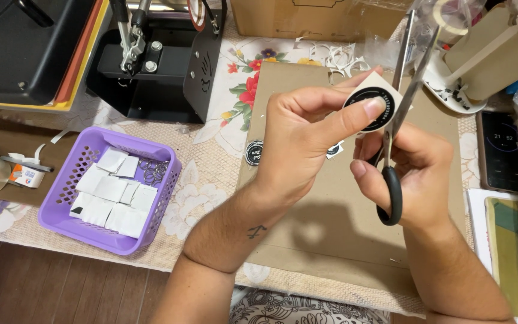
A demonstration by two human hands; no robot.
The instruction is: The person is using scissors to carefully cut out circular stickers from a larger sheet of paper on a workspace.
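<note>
Centrally, my left hand [307,135] pinches a round black printed paper piece [372,108] up against the blades, so its edge can be trimmed. My right hand [412,174] grips black-handled scissors [398,120], blades parted; a purple basket [67,192] of white paper squares sits lower left.

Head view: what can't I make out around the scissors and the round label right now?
- Round label: the left hand's thumb covers part of it, so its outline is not fully visible.
- Scissors: the right hand hides much of the handles; the blade tips merge with clutter at the top edge.
- Cut disc on the cardboard: mostly hidden behind the left hand.
- Purple basket: the paper squares' faces are too small to tell.
</note>
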